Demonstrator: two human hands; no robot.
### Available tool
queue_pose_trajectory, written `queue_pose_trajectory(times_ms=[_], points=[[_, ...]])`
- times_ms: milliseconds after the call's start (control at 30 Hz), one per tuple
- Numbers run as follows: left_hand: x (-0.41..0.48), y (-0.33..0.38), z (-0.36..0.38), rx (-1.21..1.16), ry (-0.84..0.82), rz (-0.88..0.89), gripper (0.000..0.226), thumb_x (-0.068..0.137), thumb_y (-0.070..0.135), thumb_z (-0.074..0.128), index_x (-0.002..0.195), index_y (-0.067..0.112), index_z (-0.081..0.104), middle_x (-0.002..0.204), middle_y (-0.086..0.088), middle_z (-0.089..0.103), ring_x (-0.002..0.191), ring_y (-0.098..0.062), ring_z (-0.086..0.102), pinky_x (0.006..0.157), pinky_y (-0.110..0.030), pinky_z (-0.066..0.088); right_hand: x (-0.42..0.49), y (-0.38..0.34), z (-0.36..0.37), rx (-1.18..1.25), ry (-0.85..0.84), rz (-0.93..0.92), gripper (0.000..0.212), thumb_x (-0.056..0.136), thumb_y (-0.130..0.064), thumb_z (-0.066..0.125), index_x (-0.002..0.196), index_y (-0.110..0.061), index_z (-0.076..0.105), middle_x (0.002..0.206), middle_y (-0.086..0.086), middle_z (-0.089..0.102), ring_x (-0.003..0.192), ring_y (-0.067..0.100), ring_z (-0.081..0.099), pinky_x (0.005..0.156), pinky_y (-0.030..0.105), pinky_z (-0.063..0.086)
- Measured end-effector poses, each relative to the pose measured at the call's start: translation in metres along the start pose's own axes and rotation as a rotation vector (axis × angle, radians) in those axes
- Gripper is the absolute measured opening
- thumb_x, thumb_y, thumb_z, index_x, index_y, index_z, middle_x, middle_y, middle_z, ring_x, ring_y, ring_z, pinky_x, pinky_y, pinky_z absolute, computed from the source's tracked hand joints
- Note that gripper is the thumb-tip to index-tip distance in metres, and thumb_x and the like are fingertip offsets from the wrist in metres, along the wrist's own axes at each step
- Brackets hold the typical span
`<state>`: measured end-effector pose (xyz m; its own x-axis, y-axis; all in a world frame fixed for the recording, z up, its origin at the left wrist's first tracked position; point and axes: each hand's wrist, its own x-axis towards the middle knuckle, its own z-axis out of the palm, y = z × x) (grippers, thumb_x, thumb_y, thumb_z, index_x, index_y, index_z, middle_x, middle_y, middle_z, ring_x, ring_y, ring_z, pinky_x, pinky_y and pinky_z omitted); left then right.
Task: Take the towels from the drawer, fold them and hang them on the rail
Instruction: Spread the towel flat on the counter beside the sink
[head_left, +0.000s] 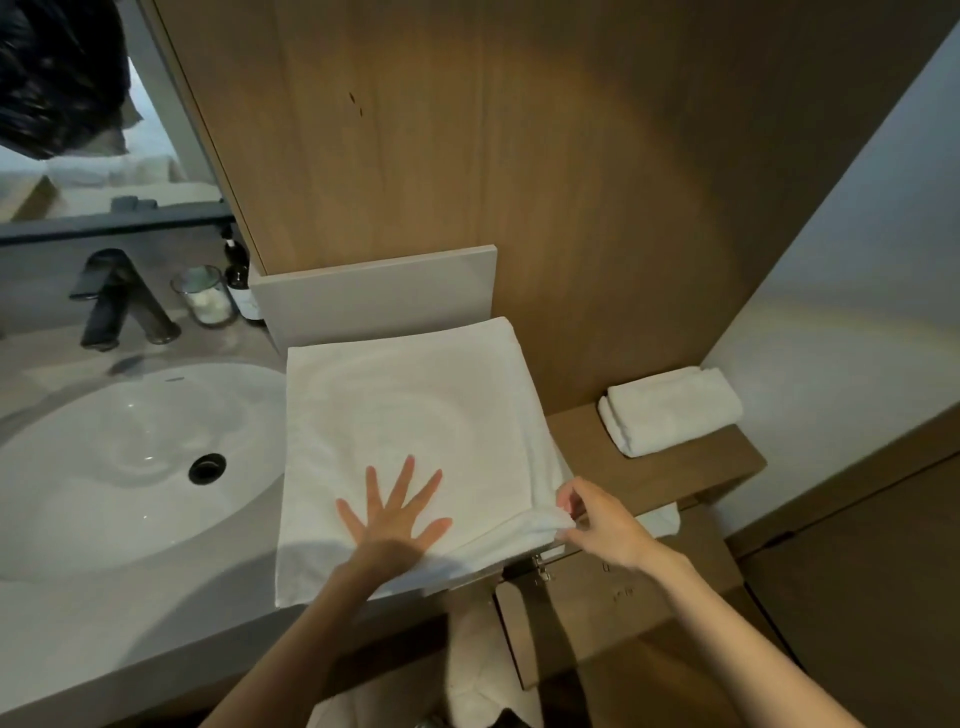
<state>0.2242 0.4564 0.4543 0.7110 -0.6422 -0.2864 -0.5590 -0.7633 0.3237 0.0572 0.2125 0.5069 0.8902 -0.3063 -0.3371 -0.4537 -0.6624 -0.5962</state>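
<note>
While the left hand (387, 525) lies flat with fingers spread on the white towel (415, 405), pressing it onto the surface (104, 649) beside the sink (93, 447), the right hand (602, 522) pinches the towel's near right corner. A small folded towel (670, 410) sits on the wooden shelf (675, 480) to the right. The label on the dark bottle (240, 286) is too blurred to read.

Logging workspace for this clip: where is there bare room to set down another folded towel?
The wooden shelf between the spread towel and the folded towels is bare, as is the counter strip in front of the sink. Crowded: behind the sink, with tap, glass jar and bottle.
</note>
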Motion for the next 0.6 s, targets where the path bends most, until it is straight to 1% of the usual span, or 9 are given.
queue_pose_trajectory(times_ms=[100, 167, 267, 333, 433, 500, 600], points=[[0.002, -0.001, -0.003, -0.011, -0.022, 0.022, 0.099, 0.045, 0.095, -0.021, 0.138, 0.059, -0.017, 0.147, 0.019, -0.039, 0.137, -0.024, -0.039, 0.099, -0.063, -0.028, 0.001, 0.001, -0.006, 0.02, -0.031, -0.028, 0.026, 0.08, -0.02, 0.076, 0.091, -0.019, 0.052, 0.092, 0.003, 0.059, 0.081, 0.016, 0.055, 0.074, 0.031, 0.049], [0.002, -0.002, -0.004, -0.018, -0.032, 0.031, 0.091, 0.047, 0.095, -0.018, 0.133, 0.063, -0.02, 0.143, 0.021, -0.043, 0.136, -0.023, -0.039, 0.102, -0.065, -0.025, -0.002, 0.002, -0.009, 0.06, -0.014, -0.035, 0.027, 0.077, -0.023, 0.079, 0.088, -0.02, 0.054, 0.089, 0.001, 0.061, 0.079, 0.015, 0.056, 0.075, 0.032, 0.051], [0.002, -0.002, -0.006, -0.034, -0.035, 0.024, 0.083, 0.048, 0.096, -0.016, 0.126, 0.069, -0.021, 0.136, 0.025, -0.048, 0.131, -0.018, -0.041, 0.102, -0.066, -0.023, -0.011, 0.003, -0.011, 0.142, 0.072, -0.062, 0.025, 0.075, -0.026, 0.081, 0.083, -0.02, 0.058, 0.082, -0.002, 0.063, 0.078, 0.014, 0.059, 0.077, 0.031, 0.053], [0.001, -0.002, -0.005, -0.032, -0.024, 0.018, 0.082, 0.05, 0.096, -0.014, 0.127, 0.069, -0.019, 0.138, 0.026, -0.046, 0.133, -0.019, -0.039, 0.102, -0.066, -0.022, -0.018, 0.003, -0.012, 0.183, 0.136, -0.098, 0.022, 0.075, -0.022, 0.081, 0.08, -0.019, 0.059, 0.078, -0.003, 0.063, 0.074, 0.011, 0.058, 0.075, 0.032, 0.053], [-0.002, -0.002, -0.004, -0.019, -0.008, 0.022, 0.086, 0.054, 0.095, -0.01, 0.135, 0.065, -0.013, 0.145, 0.026, -0.037, 0.139, -0.023, -0.034, 0.103, -0.065, -0.022, -0.029, 0.0, -0.01, 0.216, 0.192, -0.129, 0.021, 0.076, -0.017, 0.08, 0.076, -0.019, 0.059, 0.074, 0.001, 0.062, 0.072, 0.018, 0.057, 0.068, 0.032, 0.052], [-0.002, -0.003, -0.005, -0.027, -0.001, 0.019, 0.088, 0.054, 0.096, -0.009, 0.136, 0.065, -0.009, 0.146, 0.027, -0.034, 0.141, -0.024, -0.032, 0.104, -0.065, -0.021, -0.033, -0.001, -0.006, 0.232, 0.227, -0.133, 0.025, 0.076, -0.017, 0.08, 0.072, -0.022, 0.056, 0.071, 0.001, 0.06, 0.068, 0.02, 0.055, 0.061, 0.026, 0.047], [-0.002, -0.002, -0.005, -0.016, 0.015, 0.002, 0.092, 0.051, 0.097, -0.011, 0.136, 0.063, -0.009, 0.146, 0.026, -0.034, 0.142, -0.025, -0.03, 0.104, -0.065, -0.02, -0.037, -0.002, 0.002, 0.232, 0.308, -0.144, 0.035, 0.075, -0.015, 0.081, 0.064, -0.026, 0.049, 0.064, -0.003, 0.053, 0.059, 0.011, 0.045, 0.056, 0.02, 0.038]])
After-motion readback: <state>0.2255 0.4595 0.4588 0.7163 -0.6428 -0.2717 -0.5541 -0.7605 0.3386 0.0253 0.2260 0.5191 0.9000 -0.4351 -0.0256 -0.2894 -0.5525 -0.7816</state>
